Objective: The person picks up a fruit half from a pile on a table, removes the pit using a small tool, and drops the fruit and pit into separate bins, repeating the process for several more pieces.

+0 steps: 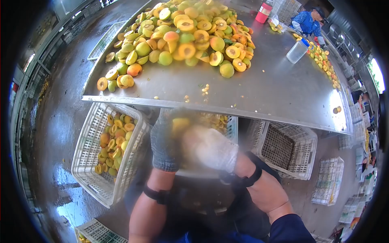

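Observation:
My left hand [164, 141], in a grey knit glove, is closed around a yellow piece of stone fruit [180, 124] just below the table's near edge. My right hand [214, 150], in a white glove, comes up against it from the right. Its fingers are smeared by blur, and I cannot tell what they hold. Under both hands sits a crate [232, 130] with cut fruit pieces [221, 121] showing at its far side. A large heap of halved and whole stone fruit [186, 36], yellow, green and red-blushed, lies on the metal table [170, 83] ahead.
On the left a white crate [81, 150] holds fruit halves; another crate [285, 148] stands at right under the table edge. Small pits [205, 89] dot the tabletop. A clear jar [298, 51] and a red bottle [264, 12] stand on it. A co-worker [308, 24] leans over fruit at far right.

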`<state>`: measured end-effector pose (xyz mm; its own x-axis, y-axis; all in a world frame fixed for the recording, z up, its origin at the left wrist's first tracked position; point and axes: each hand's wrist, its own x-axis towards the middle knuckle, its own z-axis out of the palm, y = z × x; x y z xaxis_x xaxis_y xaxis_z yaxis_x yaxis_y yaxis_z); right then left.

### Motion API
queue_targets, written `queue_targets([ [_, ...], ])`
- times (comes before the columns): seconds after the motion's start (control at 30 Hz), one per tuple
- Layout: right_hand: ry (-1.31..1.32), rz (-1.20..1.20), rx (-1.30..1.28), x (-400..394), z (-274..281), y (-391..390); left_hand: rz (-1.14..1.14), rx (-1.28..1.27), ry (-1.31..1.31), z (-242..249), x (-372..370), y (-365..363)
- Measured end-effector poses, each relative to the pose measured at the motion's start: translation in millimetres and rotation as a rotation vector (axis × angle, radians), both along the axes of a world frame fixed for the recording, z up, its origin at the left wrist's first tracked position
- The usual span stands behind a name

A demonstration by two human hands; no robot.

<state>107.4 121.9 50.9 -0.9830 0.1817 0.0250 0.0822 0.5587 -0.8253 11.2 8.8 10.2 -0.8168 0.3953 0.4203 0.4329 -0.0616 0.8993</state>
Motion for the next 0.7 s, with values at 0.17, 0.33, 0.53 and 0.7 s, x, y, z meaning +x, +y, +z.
queue_targets([
  [0.17,-0.22,0.19,-0.094,2,12,8,-0.045,-0.235,0.351,0,-12,-13],
  [0.33,-0.325,0.115,-0.957,14,-37,5,-0.098,-0.098,0.145,7,-4,-9],
  [0.53,-0.309,0.196,-1.084,16,-44,5,-0.175,0.113,-0.306,-15,-1,-10],
  [0.7,-0.257,0.18,-0.623,14,-18,-1,-0.081,0.409,-0.788,-6,9,-8],
])
